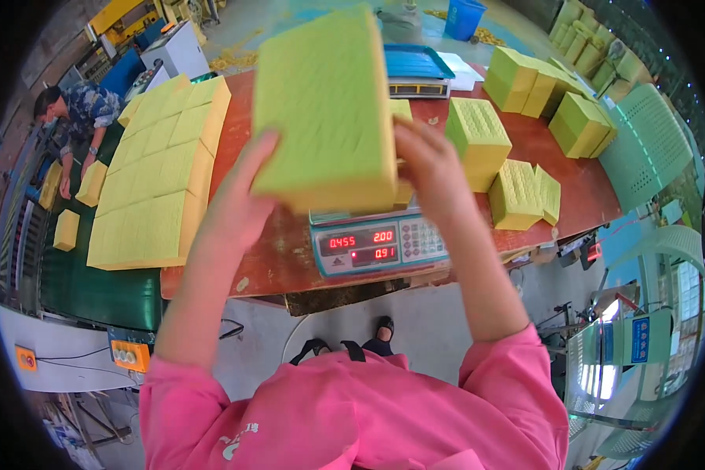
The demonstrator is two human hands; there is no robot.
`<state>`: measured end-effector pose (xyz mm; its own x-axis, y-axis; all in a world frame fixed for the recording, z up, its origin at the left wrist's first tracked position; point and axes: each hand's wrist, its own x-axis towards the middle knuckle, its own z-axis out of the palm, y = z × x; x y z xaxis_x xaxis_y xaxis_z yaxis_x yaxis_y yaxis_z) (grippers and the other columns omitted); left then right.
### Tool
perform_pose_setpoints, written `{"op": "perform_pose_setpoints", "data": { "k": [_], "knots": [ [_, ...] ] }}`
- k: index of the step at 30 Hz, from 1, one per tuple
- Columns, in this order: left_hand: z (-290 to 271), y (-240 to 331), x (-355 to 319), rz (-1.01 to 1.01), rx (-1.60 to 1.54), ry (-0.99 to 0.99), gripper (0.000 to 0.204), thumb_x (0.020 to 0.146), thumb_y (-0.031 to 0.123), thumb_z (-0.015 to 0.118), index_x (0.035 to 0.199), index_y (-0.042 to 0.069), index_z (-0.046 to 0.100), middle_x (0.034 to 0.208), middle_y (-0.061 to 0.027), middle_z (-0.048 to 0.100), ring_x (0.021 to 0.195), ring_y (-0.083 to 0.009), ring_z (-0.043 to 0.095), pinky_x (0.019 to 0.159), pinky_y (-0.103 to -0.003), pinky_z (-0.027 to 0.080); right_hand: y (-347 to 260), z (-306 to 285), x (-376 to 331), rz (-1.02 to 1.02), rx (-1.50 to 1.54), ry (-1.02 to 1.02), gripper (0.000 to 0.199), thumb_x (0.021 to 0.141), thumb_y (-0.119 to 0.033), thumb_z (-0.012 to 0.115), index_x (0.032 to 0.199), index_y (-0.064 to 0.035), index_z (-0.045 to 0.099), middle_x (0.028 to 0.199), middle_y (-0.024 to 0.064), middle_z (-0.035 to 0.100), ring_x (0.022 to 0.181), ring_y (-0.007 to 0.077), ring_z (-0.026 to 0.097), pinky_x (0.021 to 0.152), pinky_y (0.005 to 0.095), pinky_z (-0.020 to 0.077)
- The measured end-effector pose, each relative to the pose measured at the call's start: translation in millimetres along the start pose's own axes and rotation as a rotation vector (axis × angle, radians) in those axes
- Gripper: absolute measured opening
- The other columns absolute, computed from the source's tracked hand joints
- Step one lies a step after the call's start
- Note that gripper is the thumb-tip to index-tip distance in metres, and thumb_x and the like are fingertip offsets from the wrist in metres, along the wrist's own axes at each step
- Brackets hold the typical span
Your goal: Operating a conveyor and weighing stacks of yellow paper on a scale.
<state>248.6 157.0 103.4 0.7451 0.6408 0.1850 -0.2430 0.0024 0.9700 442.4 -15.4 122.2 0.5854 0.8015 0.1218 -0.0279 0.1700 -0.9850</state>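
A thick block of yellow paper (321,110), its top pitted with small marks, is held up above the red table (266,262). My left hand (247,192) grips its left side, with the thumb showing near the edge. On the opposite side my right hand (435,168) is closed on it, slightly blurred. Below the block sits a digital weighing scale (380,244) with lit red figures and a keypad. The block hides most of the scale's pan and whatever lies behind it. Part of another yellow block (401,111) shows behind the right hand.
Rows of yellow paper blocks (153,157) stand on a green conveyor belt (94,290) at left, where another person (90,110) reaches toward single blocks. More blocks (478,133) stand on the table's right. A second scale (419,66) is at the back. Green chairs (650,145) stand at right.
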Motion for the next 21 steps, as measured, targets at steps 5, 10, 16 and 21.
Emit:
{"op": "perform_pose_setpoints", "data": {
  "k": [5, 10, 16, 21],
  "knots": [
    [63, 14, 99, -0.312, -0.106, -0.181, 0.078, 0.079, 0.062, 0.067, 0.136, 0.011, 0.05, 0.124, -0.0101, 0.054, 0.107, -0.025, 0.052, 0.09, -0.043, 0.043, -2, -51, 64, 0.062, 0.087, 0.148, 0.028, 0.099, -0.025, 0.055, 0.117, -0.0077, 0.067, 0.095, -0.0022, 0.067, 0.086, 0.0064, 0.061, 0.072, 0.0247, 0.0481],
    [75, -8, 113, -0.475, -0.109, -0.16, 0.079, 0.079, 0.062, 0.068, 0.139, 0.015, 0.045, 0.134, -0.0113, 0.047, 0.121, -0.0288, 0.045, 0.095, -0.055, 0.04, 27, -74, 74, 0.178, 0.079, 0.152, 0.028, 0.1, -0.025, 0.053, 0.115, -0.0064, 0.066, 0.096, -0.002, 0.067, 0.085, 0.0073, 0.061, 0.072, 0.0271, 0.0487],
    [80, -9, 115, -0.452, -0.024, -0.114, 0.082, 0.078, 0.065, 0.067, 0.137, 0.01, 0.05, 0.127, -0.0157, 0.05, 0.113, -0.03, 0.05, 0.094, -0.054, 0.043, 33, -76, 75, 0.164, 0.111, 0.181, 0.03, 0.098, -0.02, 0.054, 0.116, 0.0, 0.066, 0.102, 0.0056, 0.069, 0.087, 0.0148, 0.064, 0.077, 0.0312, 0.051],
    [76, -10, 114, -0.47, -0.033, -0.163, 0.081, 0.081, 0.063, 0.065, 0.143, 0.016, 0.044, 0.14, -0.0112, 0.045, 0.125, -0.0291, 0.044, 0.097, -0.057, 0.038, 39, -74, 73, 0.167, 0.118, 0.186, 0.029, 0.098, -0.02, 0.054, 0.116, 0.0004, 0.066, 0.102, 0.006, 0.069, 0.086, 0.0145, 0.063, 0.076, 0.0313, 0.0507]
  ]
}}
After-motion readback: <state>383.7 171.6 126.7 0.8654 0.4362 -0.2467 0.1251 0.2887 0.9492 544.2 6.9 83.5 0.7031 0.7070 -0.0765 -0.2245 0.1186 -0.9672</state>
